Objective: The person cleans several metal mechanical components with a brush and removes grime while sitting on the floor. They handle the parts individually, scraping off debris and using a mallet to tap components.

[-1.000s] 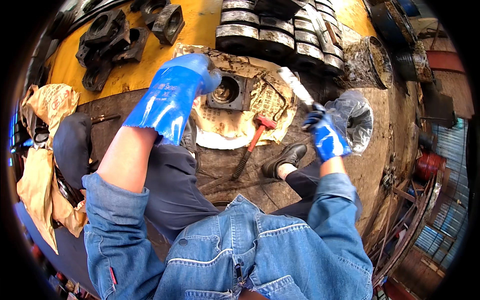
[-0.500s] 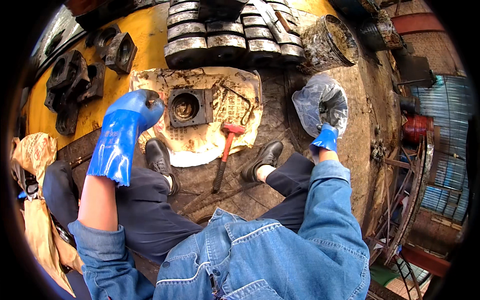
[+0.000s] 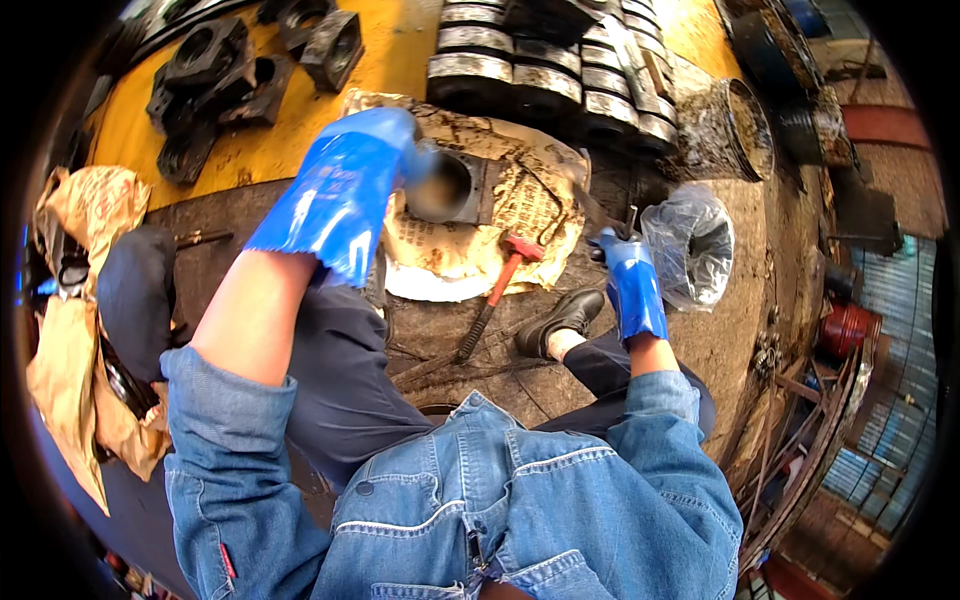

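My left hand (image 3: 375,145), in a long blue rubber glove, hovers by the left edge of a dark square metal block (image 3: 470,190) with a round bore. Its fingers are turned away and blurred, so what they hold, if anything, cannot be made out. The block lies on a grease-stained paper sack (image 3: 440,270). On the right, my gloved right hand (image 3: 628,265) closes round a dark metal tool (image 3: 598,212) whose thin end points toward the sack; its exact kind is unclear. Beside that hand stands a container lined with clear plastic (image 3: 690,245), with a dark opening.
A red-headed hammer (image 3: 522,248) lies across the sack's near edge, by a bent dark rod (image 3: 560,215). Stacked round metal parts (image 3: 545,90) stand behind. More dark blocks (image 3: 210,85) sit on yellow sheeting at far left. A grimy bucket (image 3: 735,130) lies at far right.
My right hand has come out of the plastic-lined container with a dark metal tool and moved left. My left hand has moved over the sack's left side. The whole view has shifted.
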Demonstrator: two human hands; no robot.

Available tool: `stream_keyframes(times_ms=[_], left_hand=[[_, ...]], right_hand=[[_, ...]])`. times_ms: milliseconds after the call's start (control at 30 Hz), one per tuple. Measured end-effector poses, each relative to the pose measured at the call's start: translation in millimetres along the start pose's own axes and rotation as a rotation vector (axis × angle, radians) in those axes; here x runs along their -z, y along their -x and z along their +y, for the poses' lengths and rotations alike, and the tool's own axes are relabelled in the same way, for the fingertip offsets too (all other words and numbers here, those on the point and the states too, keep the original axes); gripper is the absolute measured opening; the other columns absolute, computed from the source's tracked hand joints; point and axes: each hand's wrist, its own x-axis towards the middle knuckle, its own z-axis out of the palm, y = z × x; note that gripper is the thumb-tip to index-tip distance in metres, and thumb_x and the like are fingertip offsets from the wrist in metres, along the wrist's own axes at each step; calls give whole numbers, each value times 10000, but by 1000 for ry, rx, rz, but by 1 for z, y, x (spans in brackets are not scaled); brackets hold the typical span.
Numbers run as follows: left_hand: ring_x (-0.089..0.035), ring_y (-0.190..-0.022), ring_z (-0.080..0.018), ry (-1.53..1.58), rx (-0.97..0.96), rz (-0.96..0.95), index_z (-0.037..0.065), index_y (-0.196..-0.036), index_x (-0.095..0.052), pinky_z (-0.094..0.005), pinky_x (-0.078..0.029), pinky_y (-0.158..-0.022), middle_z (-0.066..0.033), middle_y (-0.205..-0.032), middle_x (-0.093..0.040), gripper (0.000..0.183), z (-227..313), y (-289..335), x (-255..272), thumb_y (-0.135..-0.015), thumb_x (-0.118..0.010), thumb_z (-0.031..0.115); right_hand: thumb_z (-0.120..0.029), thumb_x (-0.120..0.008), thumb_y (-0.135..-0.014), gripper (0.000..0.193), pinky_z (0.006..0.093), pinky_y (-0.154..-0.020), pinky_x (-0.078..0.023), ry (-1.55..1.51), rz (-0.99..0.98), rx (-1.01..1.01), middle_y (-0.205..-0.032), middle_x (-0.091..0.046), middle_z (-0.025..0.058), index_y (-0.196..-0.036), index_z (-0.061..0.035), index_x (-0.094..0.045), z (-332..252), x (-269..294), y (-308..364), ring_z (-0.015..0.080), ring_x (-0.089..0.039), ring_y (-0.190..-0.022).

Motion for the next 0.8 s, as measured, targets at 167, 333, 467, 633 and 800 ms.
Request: stream_keyframes(times_ms=[167, 333, 467, 633, 800], left_hand=[[-638, -1106, -332, -1, 72, -124, 196, -1284, -627, -444, -511, -942, -149, -1201, -674, 477, -11, -7, -4, -887, -570, 456], [-637, -1115, -328, 54, 125, -115, 206, -1289, -622, -441, -512, -941, -138, -1227, -667, 484, -25, 4, 6, -889, -567, 472], [-647, -1113, -313, 40, 109, -120, 205, -1296, -620, -430, -515, -953, -126, -1231, -670, 486, -22, 6, 11, -900, -552, 480], [-650, -1115, -301, 54, 178, -156, 173, -1301, -616, -419, -518, -957, -121, -1229, -673, 517, -32, 18, 16, -902, -545, 495], [-652, -1115, -297, 64, 75, -187, 160, -1284, -632, -415, -523, -955, -116, -1238, -671, 513, -26, 14, 19, -902, -547, 492]], right_hand=[[-229, -565, -940, 220, 315, -603, -450, 189, -444, 275, -790, -646, 73, -937, -50, -693, -56, -75, 34, 183, -572, -667], [-88, -660, -834, 181, 364, -819, -575, 1073, -477, 777, -1051, -690, 198, -1004, -100, -720, -91, -144, 12, 359, -682, -957], [-107, -661, -817, 219, 382, -826, -570, 868, -388, 681, -1044, -688, 214, -1024, -87, -730, -96, -156, -5, 382, -674, -984], [-107, -642, -805, 202, 392, -816, -575, 1041, -319, 903, -1031, -690, 223, -963, -25, -735, -126, -197, -10, 396, -683, -952], [-117, -581, -850, 227, 368, -782, -575, 1256, -229, 1122, -980, -698, 222, -979, -17, -739, -134, -216, -31, 375, -700, -908]])
